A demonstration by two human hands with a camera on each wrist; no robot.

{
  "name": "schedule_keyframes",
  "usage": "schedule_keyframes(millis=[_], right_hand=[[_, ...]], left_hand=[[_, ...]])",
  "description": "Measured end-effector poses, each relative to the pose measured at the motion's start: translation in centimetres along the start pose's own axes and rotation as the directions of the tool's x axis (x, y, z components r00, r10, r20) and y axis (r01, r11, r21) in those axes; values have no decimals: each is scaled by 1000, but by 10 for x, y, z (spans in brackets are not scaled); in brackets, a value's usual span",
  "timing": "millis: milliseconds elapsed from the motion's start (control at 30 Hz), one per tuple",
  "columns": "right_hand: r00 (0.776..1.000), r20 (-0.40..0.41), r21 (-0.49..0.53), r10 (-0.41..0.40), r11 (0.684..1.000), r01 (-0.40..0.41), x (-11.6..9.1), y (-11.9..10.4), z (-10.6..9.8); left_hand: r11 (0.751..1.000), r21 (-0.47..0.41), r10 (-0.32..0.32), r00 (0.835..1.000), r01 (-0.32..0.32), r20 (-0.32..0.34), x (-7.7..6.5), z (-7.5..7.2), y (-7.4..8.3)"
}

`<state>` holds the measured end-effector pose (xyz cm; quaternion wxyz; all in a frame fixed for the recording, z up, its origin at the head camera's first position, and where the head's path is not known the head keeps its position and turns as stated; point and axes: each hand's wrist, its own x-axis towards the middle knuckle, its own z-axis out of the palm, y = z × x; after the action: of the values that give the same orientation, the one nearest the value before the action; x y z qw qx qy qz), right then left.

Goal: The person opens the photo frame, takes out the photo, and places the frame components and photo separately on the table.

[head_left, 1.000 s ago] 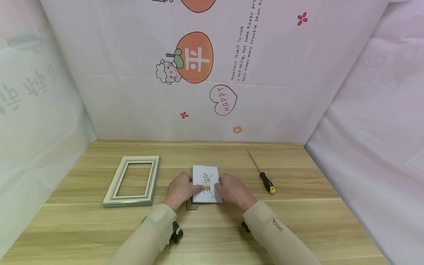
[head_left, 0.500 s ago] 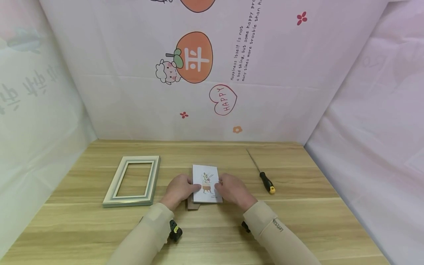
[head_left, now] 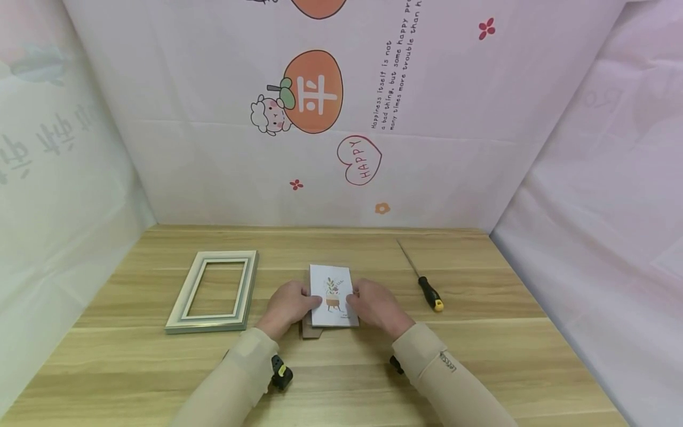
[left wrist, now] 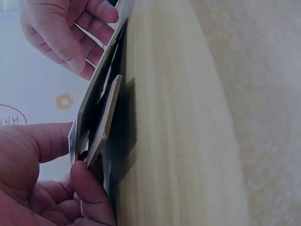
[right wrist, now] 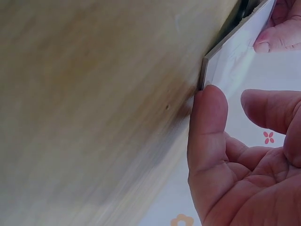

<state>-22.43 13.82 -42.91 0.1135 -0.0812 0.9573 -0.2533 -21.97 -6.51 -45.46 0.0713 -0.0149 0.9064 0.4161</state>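
Note:
A white card [head_left: 334,284] printed with a potted plant lies face up on a thin backing board [left wrist: 96,87], in front of me at the table's middle. From the board's underside a brown stand leg [left wrist: 107,120] angles out, its lower end [head_left: 312,330] showing beyond the card. My left hand [head_left: 289,305] pinches the left edge, thumb on the card and a finger beneath. My right hand [head_left: 376,302] is at the right edge. In the right wrist view one finger [right wrist: 209,110] touches the board's corner, while the thumb [right wrist: 268,108] stands apart from the card.
To the left lies a cream-and-silver picture frame [head_left: 180,296], with wood showing through its opening. A screwdriver [head_left: 430,295] with a black and yellow handle lies on the right. Printed white cloth [head_left: 443,178] rises behind the wooden table [head_left: 341,379].
My left hand has drawn slightly left, its thumb sliding toward the card's edge. The card has shifted barely, if at all. My right hand stays at the right edge.

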Motion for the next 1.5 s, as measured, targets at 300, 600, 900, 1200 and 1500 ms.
schedule_keyframes(millis=[300, 600, 900, 1200, 1500], right_hand=[[1000, 4, -14, -7, 1000, 7, 2, 2, 0], [999, 32, 27, 15, 1000, -16, 5, 2, -2], [995, 82, 174, 51, 983, -64, 7, 7, 0], [995, 81, 236, 49, 969, -67, 9, 9, -3], [996, 65, 341, 62, 936, -80, 9, 10, -3]], left_hand=[[995, -97, -38, 999, 40, 14, -4, -3, 3], [975, -217, -50, 998, 56, 34, -2, 1, 0], [955, -287, -56, 997, 68, 49, -4, 1, -3], [931, -345, -100, 993, 116, 64, -5, -2, -3], [918, -380, -98, 993, 115, 64, -6, -2, -6]])
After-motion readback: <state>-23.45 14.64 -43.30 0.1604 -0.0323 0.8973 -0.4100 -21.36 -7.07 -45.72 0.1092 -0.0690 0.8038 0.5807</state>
